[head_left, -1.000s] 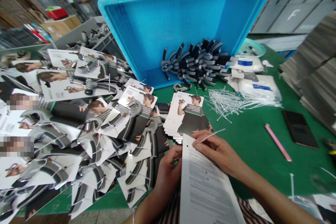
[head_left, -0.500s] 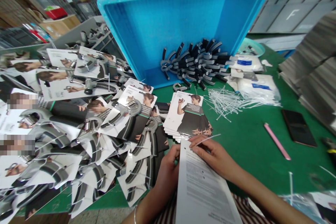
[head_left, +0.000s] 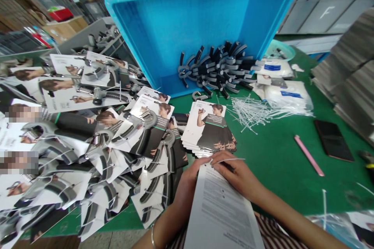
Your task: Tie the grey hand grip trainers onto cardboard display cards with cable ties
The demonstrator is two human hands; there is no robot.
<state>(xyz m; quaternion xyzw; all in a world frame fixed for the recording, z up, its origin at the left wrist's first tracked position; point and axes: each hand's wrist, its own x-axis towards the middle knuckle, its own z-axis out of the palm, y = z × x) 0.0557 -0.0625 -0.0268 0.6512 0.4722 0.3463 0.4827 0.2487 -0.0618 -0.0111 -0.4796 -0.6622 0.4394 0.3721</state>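
Observation:
A printed backing card [head_left: 223,214] stands tilted in front of me, its text side facing me, with small holes in it. My left hand [head_left: 191,181] is closed on the card's upper left edge; its fingertips are hidden behind it. At the top edge, my right hand [head_left: 236,173] pinches a white cable tie [head_left: 233,159] against the card, close to a hole. Just beyond my hands lies a stack of the same cards [head_left: 204,128], picture side up. Whether a hand grip hangs behind the held card cannot be seen.
A blue crate [head_left: 187,19] lies on its side, with black and grey hand grips [head_left: 219,66] in it. Loose cable ties [head_left: 249,113] lie before plastic bags [head_left: 288,95]. Carded hand grips [head_left: 111,140] pile up left. A pink pen-like stick [head_left: 309,155] and a phone [head_left: 333,140] lie right.
My left hand has moved up to the card's top edge, near my right fingers. The card's lower part has swung slightly left, and the cable tie's free end has dropped a little.

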